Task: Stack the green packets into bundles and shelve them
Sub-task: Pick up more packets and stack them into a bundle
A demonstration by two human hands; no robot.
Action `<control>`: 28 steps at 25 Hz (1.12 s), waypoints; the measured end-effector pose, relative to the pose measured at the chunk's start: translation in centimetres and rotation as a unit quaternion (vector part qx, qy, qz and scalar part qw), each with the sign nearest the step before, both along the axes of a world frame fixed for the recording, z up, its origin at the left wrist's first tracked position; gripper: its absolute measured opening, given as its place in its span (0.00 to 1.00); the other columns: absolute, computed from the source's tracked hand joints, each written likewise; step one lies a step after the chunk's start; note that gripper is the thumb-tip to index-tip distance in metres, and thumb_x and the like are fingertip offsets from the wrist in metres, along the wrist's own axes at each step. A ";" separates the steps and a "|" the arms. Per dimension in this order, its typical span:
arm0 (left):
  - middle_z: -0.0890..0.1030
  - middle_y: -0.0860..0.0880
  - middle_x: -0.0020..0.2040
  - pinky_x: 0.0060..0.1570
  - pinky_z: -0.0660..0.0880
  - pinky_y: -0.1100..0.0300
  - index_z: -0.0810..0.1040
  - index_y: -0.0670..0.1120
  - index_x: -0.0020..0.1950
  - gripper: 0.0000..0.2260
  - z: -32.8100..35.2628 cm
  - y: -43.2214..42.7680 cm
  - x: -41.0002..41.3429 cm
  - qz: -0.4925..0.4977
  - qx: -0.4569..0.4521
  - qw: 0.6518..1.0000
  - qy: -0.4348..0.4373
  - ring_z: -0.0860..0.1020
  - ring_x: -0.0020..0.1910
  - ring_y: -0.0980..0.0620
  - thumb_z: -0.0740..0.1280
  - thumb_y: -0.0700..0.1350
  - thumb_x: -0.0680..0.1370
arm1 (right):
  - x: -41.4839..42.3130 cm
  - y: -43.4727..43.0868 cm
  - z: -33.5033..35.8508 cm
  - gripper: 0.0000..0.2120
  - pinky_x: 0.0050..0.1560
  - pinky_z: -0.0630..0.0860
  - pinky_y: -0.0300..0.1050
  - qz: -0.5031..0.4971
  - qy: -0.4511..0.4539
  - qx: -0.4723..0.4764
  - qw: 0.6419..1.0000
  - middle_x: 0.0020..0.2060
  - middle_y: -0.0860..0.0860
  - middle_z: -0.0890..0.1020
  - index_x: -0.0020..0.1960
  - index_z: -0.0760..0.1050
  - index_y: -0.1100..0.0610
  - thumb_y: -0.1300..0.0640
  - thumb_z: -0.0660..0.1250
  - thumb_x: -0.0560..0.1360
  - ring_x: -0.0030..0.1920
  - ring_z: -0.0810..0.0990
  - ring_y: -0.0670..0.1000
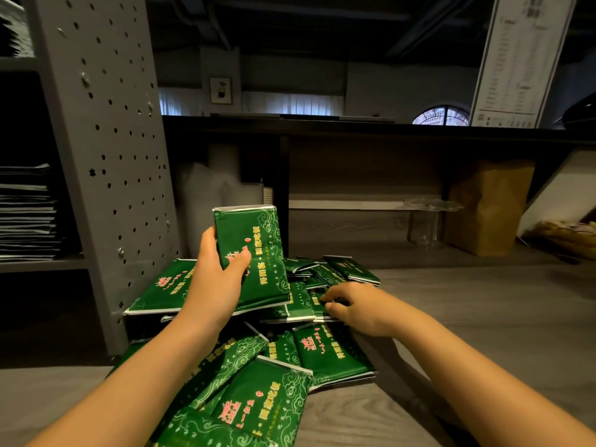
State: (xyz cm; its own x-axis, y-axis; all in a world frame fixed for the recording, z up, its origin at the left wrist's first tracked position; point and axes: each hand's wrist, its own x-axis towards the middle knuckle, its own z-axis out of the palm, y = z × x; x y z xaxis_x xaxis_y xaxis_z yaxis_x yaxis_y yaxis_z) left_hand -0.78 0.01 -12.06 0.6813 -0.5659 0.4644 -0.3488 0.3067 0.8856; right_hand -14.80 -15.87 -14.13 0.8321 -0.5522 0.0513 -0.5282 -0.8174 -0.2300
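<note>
1. The floor [483, 317], grey wood-look planks, carries everything in the foreground.
2. A grey rack [109, 156] with a perforated upright stands at the left. Its shelves hold flat stacks of grey sheets [25, 214].
3. A dark counter [354, 127] runs across the back. A tall white printed board [519, 59] leans on it at the right.
4. A pile [332, 353] of green packets lies loose on the floor between the forearms. It touches the foot of the rack, and the packets overlap at many angles.
5. A brown paper bag [487, 208] stands under the counter at the right, with a clear plastic stand [425, 221] just beside it.
6. A bundle [254, 253] of green packets is held upright above the far side of the pile, its printed face toward the camera and white edges at the top.
7. The left hand [216, 279] grips the bundle from its left side, thumb across the front and fingers behind.
8. The right hand [358, 308] is down in the pile, right of the bundle. Its curled fingers and thumb pinch the edge of one packet [306, 306] that lies flat among the others.
</note>
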 end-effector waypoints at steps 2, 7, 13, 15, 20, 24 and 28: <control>0.77 0.53 0.54 0.58 0.74 0.48 0.66 0.61 0.52 0.14 0.1 0.1 -0.1 -0.004 0.000 1.000 -0.001 0.77 0.56 0.49 0.60 0.39 0.80 | -0.2 0.4 0.5 0.14 0.57 0.74 0.50 -0.011 0.005 0.010 1.000 0.60 0.52 0.78 0.63 0.73 0.48 0.47 0.57 0.80 0.59 0.75 0.54; 0.77 0.52 0.54 0.55 0.74 0.51 0.66 0.58 0.56 0.13 0.1 0.0 -0.2 -0.010 0.002 1.000 0.001 0.77 0.55 0.49 0.60 0.39 0.80 | -0.7 1.5 1.6 0.15 0.46 0.70 0.47 -0.081 0.017 -0.052 0.995 0.46 0.52 0.78 0.51 0.77 0.51 0.44 0.55 0.80 0.52 0.77 0.56; 0.77 0.55 0.52 0.55 0.74 0.53 0.67 0.60 0.51 0.14 0.3 0.1 -0.4 -0.016 0.006 1.000 -0.005 0.77 0.54 0.51 0.60 0.39 0.80 | 0.1 2.3 0.5 0.24 0.48 0.72 0.49 -0.113 0.016 -0.082 0.990 0.56 0.53 0.78 0.60 0.66 0.55 0.37 0.60 0.75 0.56 0.76 0.57; 0.77 0.55 0.52 0.57 0.74 0.51 0.67 0.60 0.50 0.14 0.2 0.1 -0.4 -0.014 0.011 1.000 -0.005 0.77 0.55 0.51 0.60 0.39 0.80 | 0.1 2.1 0.5 0.29 0.57 0.73 0.51 -0.101 -0.012 -0.004 0.995 0.64 0.56 0.74 0.67 0.61 0.56 0.42 0.65 0.75 0.62 0.74 0.58; 0.77 0.53 0.54 0.58 0.74 0.48 0.66 0.56 0.58 0.13 0.0 0.2 -0.3 -0.013 0.023 1.000 0.005 0.77 0.56 0.49 0.60 0.39 0.80 | -1.0 1.8 1.9 0.43 0.67 0.64 0.44 -0.070 -0.063 0.167 0.981 0.74 0.54 0.62 0.77 0.48 0.52 0.54 0.71 0.73 0.71 0.65 0.54; 0.78 0.50 0.54 0.58 0.74 0.45 0.67 0.55 0.57 0.11 0.0 0.2 -0.7 -0.023 0.036 0.999 0.032 0.78 0.55 0.48 0.61 0.41 0.80 | -1.7 0.5 3.1 0.33 0.61 0.74 0.46 -0.055 -0.142 0.218 0.964 0.70 0.53 0.68 0.76 0.55 0.52 0.62 0.66 0.76 0.59 0.75 0.50; 0.80 0.50 0.54 0.59 0.74 0.44 0.69 0.54 0.58 0.10 0.1 0.2 -1.0 -0.035 0.043 0.996 0.063 0.79 0.54 0.48 0.62 0.42 0.79 | -2.2 0.2 4.2 0.25 0.45 0.78 0.35 -0.009 -0.306 0.269 0.913 0.56 0.46 0.78 0.73 0.61 0.52 0.65 0.60 0.79 0.48 0.80 0.43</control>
State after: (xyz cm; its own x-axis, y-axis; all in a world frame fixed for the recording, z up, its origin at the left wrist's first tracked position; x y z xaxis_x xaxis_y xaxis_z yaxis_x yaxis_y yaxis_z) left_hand -1.78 0.20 -11.93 0.6892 -0.6474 0.3253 -0.2134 0.2477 0.9450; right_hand -17.03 -15.66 -9.91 0.7290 -0.6480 0.2204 -0.1793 -0.4915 -0.8522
